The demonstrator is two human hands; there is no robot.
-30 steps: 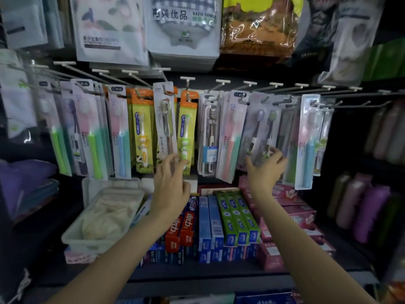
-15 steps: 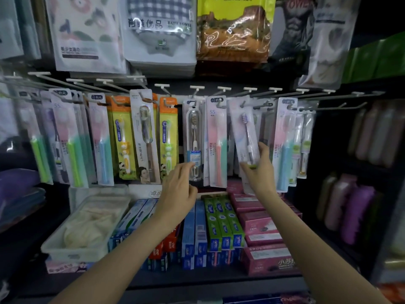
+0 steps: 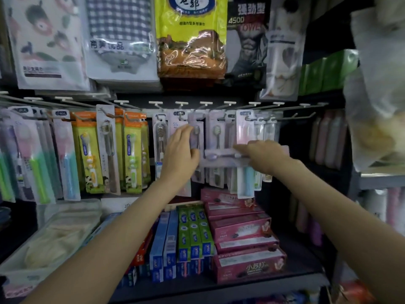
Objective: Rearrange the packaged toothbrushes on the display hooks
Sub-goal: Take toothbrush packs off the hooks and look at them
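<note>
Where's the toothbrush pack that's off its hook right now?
Head view, right of centre: the loose toothbrush pack lies sideways between both hands, gripped by the right hand and met by the left hand, in front of the hanging packs.

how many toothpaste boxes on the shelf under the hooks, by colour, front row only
Green boxes: 3
Blue boxes: 2
Pink boxes: 5, counting the stacked ones that show
Red boxes: partly hidden behind the left arm, cannot count
Total countable: 10
</note>
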